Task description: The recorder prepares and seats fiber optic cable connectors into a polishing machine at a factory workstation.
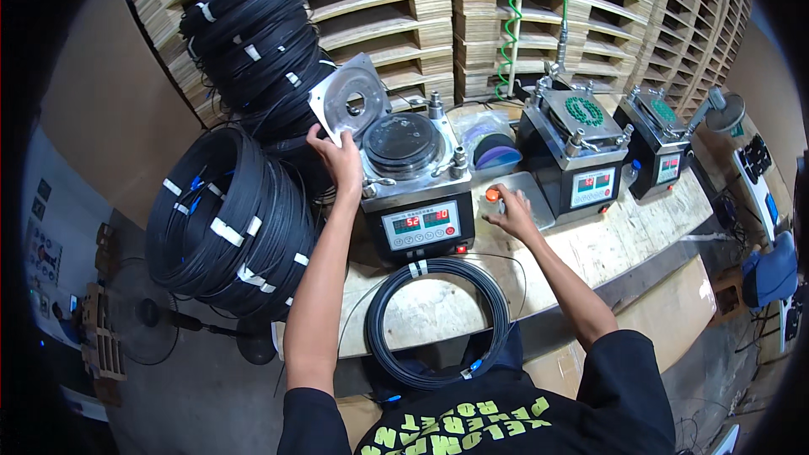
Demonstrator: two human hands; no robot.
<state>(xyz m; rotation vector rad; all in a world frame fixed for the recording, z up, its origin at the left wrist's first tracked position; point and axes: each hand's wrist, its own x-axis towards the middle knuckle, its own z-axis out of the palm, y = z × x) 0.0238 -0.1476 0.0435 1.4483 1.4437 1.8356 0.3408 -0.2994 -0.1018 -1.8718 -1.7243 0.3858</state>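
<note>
My left hand (pixel 339 162) grips the lower edge of a square metal plate (pixel 324 102) with a round centre and a hole, holding it tilted up beside the nearest bench machine. That machine (pixel 419 194) has a dark round turntable (pixel 403 141) on top, corner clamps and a lit red display. To its right, my right hand (pixel 514 214) closes round a small clear bottle with an orange cap (pixel 492 195), over a shallow tray (pixel 534 194). A coil of black cable (pixel 377 320) with blue-tipped ends lies at the bench's front edge, against my body.
Two similar machines, one nearer (pixel 577 152) and one farther (pixel 661 139), carry plates with green rings. Stacked black cable coils (pixel 232 223) crowd the left. Round coloured discs (pixel 497 154) lie behind the tray. Wooden pallets (pixel 379 25) rise behind, with a green coiled hose (pixel 512 21).
</note>
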